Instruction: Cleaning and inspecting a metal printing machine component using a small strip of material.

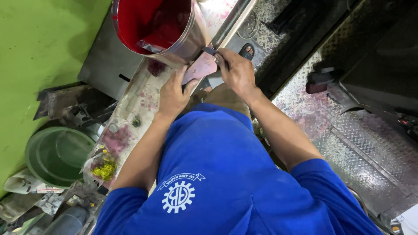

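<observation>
Landmark: the red ink can [156, 28], an open metal tin standing on a stained ledge [139, 100]; every place below is told from it

Scraper blade: a flat spatula [199, 67], smeared pink, lies just below the can's lower right rim, its far end close against the can wall; whether it touches the wall cannot be told

Left hand: the left hand [173, 96] sits below the can, fingers spread, thumb and fingertips pressed on the blade's lower edge; a steadying hold rather than a clenched one

Right hand: the right hand [237, 72] is to the can's right, fingers curled over the spatula's dark handle end near the can's rim; grasping it

Ink in can: deep red coats the inside wall and pools at the bottom; the level looks low, as a judgement

How far along: the blade carries only a thin pink film, not a load of ink; judged from that, ink has not been lifted out in any quantity, and wiping or scooping is left to do

Ledge: pink and magenta stains run down it away from the can; a yellow ink clump [104, 169] lies at its far lower end, well apart from the can

Elsewhere: a green bucket [56, 154] stands below and left of the can, well apart; a sandalled foot [247, 51] on checker-plate floor [348, 148] shows right of the can
</observation>
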